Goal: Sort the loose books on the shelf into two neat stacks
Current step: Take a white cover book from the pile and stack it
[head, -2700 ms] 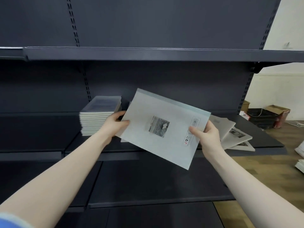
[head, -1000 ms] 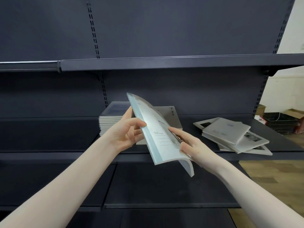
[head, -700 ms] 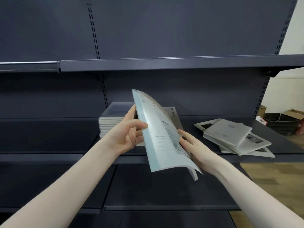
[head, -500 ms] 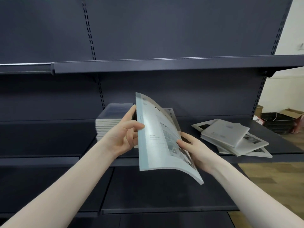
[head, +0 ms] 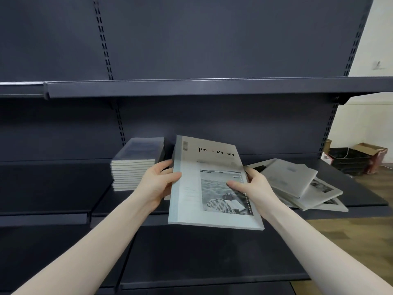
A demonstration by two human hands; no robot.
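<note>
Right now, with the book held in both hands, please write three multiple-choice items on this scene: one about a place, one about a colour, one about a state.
1. Where is the neat stack?
A. Left of the held book
B. On the floor
C. On the top shelf

2. What colour is the shelving?
A. White
B. Dark grey-blue
C. Red

3. How does the loose pile lie?
A. Squared
B. Standing upright
C. Fanned, askew

Answers: 1 A, beside the left hand; 2 B, panels are dark; 3 C, corners stick out beyond the right hand.

Book (head: 212,184) now front cover up
</note>
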